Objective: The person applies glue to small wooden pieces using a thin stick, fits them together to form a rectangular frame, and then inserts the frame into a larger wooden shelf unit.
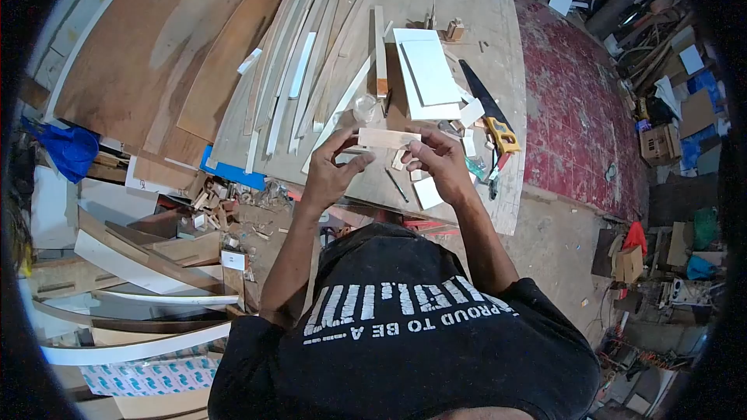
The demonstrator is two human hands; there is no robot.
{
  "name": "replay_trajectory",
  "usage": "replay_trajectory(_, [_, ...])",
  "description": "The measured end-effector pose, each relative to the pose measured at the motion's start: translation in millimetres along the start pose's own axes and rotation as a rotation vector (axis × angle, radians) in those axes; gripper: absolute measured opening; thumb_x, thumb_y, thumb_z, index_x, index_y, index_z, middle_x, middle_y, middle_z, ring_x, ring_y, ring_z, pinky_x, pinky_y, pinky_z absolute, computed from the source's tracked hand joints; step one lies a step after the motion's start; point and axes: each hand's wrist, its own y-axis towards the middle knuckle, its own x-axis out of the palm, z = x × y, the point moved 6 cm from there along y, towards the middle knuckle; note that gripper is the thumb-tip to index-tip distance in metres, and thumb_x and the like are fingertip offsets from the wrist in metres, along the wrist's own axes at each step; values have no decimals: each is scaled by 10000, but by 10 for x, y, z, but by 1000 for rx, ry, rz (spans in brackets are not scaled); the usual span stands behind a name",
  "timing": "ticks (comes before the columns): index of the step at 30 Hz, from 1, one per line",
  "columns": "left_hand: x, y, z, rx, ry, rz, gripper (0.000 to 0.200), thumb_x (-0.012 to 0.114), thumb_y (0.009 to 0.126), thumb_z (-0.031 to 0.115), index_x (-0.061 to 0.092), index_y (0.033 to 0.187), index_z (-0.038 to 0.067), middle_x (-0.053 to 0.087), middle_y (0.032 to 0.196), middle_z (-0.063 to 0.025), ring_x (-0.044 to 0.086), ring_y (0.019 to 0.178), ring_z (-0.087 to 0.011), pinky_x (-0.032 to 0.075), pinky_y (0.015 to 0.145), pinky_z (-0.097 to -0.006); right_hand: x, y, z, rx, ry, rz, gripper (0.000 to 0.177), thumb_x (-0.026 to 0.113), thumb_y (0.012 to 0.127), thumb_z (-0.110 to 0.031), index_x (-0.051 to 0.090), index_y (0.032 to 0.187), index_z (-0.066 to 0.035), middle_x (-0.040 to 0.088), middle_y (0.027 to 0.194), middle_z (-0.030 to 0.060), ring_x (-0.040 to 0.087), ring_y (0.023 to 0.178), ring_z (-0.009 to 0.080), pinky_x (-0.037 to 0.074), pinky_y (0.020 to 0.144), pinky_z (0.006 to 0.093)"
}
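Note:
A short, pale wooden piece [384, 138] is held level above the table's near part, between my two hands. My left hand [336, 165] grips its left end, with the thumb apart below it. My right hand [437, 157] has its fingers closed round the right end. Just behind the piece stands a clear round container [367, 109]. Below the piece, a small pale wood bit [398, 159] shows near my right fingers. A dark pencil-like stick [397, 185] and a white offcut [427, 193] lie on the table close to my hands.
On the worktable [498, 47] lie a handsaw with a yellow handle [504, 137], white boards [428, 70], an upright-looking wooden bar [380, 54] and long strips [299, 54]. Large brown sheets [148, 39] are at the left. Curved boards [140, 268] lie at the lower left.

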Motion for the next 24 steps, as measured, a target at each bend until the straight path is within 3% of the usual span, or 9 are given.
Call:
replay_trajectory(1, [-10, 4, -77, -89, -30, 38, 562, 802, 830, 160, 576, 1320, 1, 603, 1265, -133, 624, 1111, -188, 624, 760, -297, -18, 12, 21, -1, 1, 2, 469, 701, 927, -210, 579, 1260, 96, 680, 1001, 129, 670, 842, 146, 567, 698, 241])
replay_trajectory(4, [-6, 26, -178, -88, -41, 58, 475, 799, 839, 184, 637, 1247, 5, 642, 1193, -120, 657, 1027, -170, 620, 631, -260, -106, 14, 166, 116, 39, 44, 447, 714, 922, -238, 606, 1211, 85, 682, 941, 113, 664, 758, 138, 566, 667, 244])
replay_trajectory(10, [-1, 20, -210, -172, 55, 78, 393, 752, 893, 251, 674, 1174, -12, 702, 934, -71, 676, 833, -137, 616, 577, -262, -106, -20, 165, 55, -34, -10, 403, 722, 923, -286, 653, 1139, 47, 676, 844, 85, 647, 707, 114, 529, 592, 239])
replay_trajectory(14, [-2, 14, -300, -219, 89, 66, 398, 747, 897, 285, 685, 1153, -13, 702, 920, -71, 670, 820, -129, 612, 576, -264, -131, -21, 233, 35, -56, 20, 317, 707, 934, -262, 695, 1086, 16, 676, 798, 60, 629, 661, 101, 506, 564, 236])
replay_trajectory(17, [55, 14, -399, -245, 103, 37, 418, 726, 916, 282, 655, 1204, -12, 695, 974, -81, 671, 848, -126, 608, 570, -259, -163, -23, 288, 29, -85, 53, 288, 716, 926, -230, 700, 1079, 13, 680, 788, 51, 627, 636, 101, 508, 547, 238])
replay_trajectory(19, [148, -12, -463, -255, -67, 119, 538, 689, 939, 349, 564, 1346, 20, 672, 1129, -75, 673, 922, -136, 601, 606, -254, -172, -31, 369, 30, -112, 65, 280, 721, 920, -203, 694, 1092, 17, 682, 794, 48, 632, 631, 102, 513, 539, 241])
replay_trajectory(20, [208, -27, -520, -259, -65, 115, 538, 689, 939, 349, 564, 1346, 20, 672, 1129, -75, 673, 922, -136, 601, 606, -254, -194, -40, 397, -39, -211, 134, 275, 735, 909, -183, 692, 1082, 27, 682, 791, 48, 628, 626, 100, 512, 536, 241])
replay_trajectory(22, [389, -71, -676, -361, -404, 98, 670, 627, 970, 404, 381, 1492, 63, 594, 1284, -89, 636, 1072, -183, 601, 771, -333, -164, -89, 321, -276, -476, 237, 288, 780, 860, -119, 682, 1079, 41, 679, 792, 64, 631, 632, 112, 523, 547, 250])
replay_trajectory(24, [587, -126, -726, -365, -594, 77, 689, 583, 974, 466, 340, 1518, 120, 583, 1308, -75, 626, 1091, -194, 581, 828, -375, -122, -188, 283, -370, -672, 245, 308, 788, 846, -113, 676, 1093, 33, 678, 812, 77, 643, 643, 133, 532, 557, 256])
